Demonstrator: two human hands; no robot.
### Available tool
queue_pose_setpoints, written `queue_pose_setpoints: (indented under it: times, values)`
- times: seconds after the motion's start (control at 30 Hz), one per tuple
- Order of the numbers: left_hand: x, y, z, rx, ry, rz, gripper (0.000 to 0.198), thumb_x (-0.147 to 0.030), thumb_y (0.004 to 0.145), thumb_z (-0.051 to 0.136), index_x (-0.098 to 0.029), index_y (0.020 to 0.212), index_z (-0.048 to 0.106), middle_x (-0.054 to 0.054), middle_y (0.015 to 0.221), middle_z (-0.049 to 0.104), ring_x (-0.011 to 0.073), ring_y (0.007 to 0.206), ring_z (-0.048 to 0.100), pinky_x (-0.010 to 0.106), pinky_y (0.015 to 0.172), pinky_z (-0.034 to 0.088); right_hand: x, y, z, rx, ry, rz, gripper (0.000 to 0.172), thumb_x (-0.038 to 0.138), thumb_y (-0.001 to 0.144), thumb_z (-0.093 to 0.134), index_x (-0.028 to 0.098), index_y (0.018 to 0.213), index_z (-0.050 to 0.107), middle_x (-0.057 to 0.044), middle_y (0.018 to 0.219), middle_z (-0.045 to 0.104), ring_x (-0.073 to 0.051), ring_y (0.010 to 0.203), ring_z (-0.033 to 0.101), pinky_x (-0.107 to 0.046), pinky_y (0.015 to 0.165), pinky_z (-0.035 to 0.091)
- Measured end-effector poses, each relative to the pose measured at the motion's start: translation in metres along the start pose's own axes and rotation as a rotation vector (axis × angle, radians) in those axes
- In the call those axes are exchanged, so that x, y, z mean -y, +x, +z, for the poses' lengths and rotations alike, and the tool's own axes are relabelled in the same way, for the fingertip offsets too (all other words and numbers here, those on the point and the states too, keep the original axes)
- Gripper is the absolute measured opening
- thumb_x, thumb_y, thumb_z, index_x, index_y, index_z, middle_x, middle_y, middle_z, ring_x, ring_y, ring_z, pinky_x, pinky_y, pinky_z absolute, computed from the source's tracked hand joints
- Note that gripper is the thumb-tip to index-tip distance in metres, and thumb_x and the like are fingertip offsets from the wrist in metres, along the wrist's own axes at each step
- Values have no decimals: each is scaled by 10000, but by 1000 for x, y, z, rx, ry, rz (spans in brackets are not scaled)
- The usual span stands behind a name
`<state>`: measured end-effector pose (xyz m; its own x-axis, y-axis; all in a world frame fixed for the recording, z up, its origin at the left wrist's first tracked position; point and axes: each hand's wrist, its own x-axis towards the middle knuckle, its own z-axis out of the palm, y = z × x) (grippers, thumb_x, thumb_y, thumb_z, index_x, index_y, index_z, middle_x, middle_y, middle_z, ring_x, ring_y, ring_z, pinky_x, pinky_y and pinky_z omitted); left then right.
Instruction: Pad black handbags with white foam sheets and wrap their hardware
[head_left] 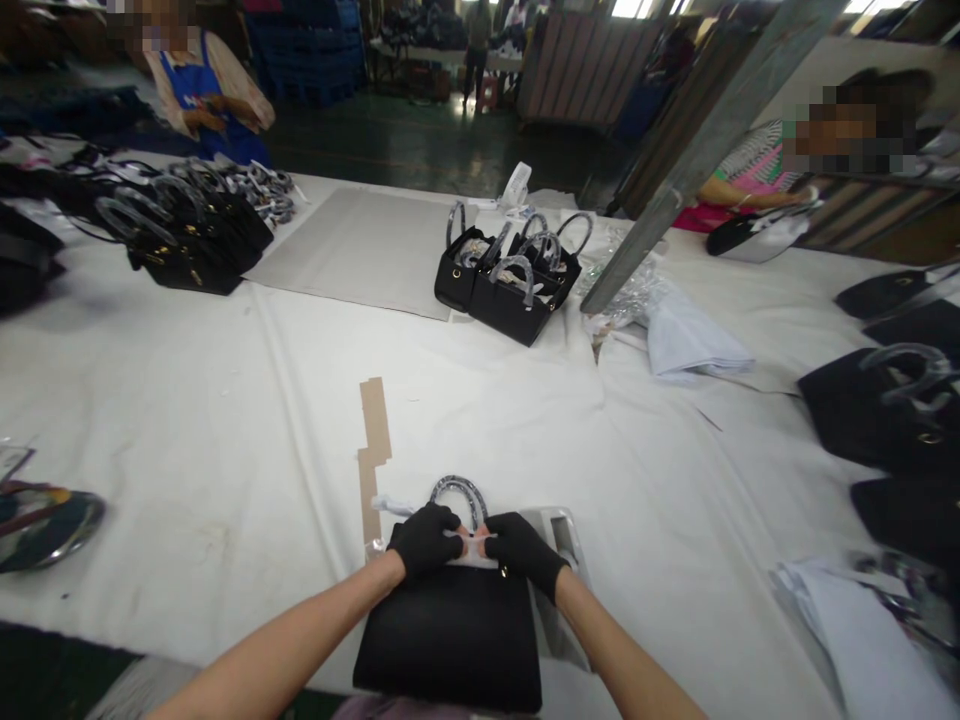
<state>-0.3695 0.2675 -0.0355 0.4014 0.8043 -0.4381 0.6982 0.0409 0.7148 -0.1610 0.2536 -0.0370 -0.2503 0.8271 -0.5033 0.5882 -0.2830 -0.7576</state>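
A black handbag (450, 635) lies at the table's near edge, directly in front of me. Its plastic-wrapped handles (459, 488) stick up beyond my hands. My left hand (429, 540), in a black glove with bare fingertips, is closed at the bag's top edge. Opposite it, my right hand (523, 550), gloved the same way, is closed too. The fingertips of both nearly meet, pinching a thin clear plastic strip (474, 540) between them. A small gold-coloured fitting (504, 572) shows below my right hand. The bag's opening is mostly hidden by my hands.
A grey-white plastic tape dispenser (562, 530) stands right of the bag. Brown tape strips (375, 420) stick to the white-covered table (187, 400). More black handbags (510, 290) stand farther back, left and right. A metal post (697, 160) rises at right. Two people work across the table.
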Motion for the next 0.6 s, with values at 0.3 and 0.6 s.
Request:
queue_pose_setpoints:
  times: [0.3,0.6]
  values:
    - [3,-7,6,-90,165,220,164,-259,818,547,-222,842,705,23,829,626,176,835,594,271,725,424,3,-17,15,-258,-265,-84,164,168,725,557,191,786,707,-31,815,700,-178,811,620,-261,714,417]
    - [14,-32,8,-27,405,395,330,-375,960,383,-309,1212,585,55,1039,655,193,899,596,302,772,463,-18,-36,34,-356,-783,-447,189,116,855,488,185,875,663,-66,862,668,-192,804,576,-300,708,420]
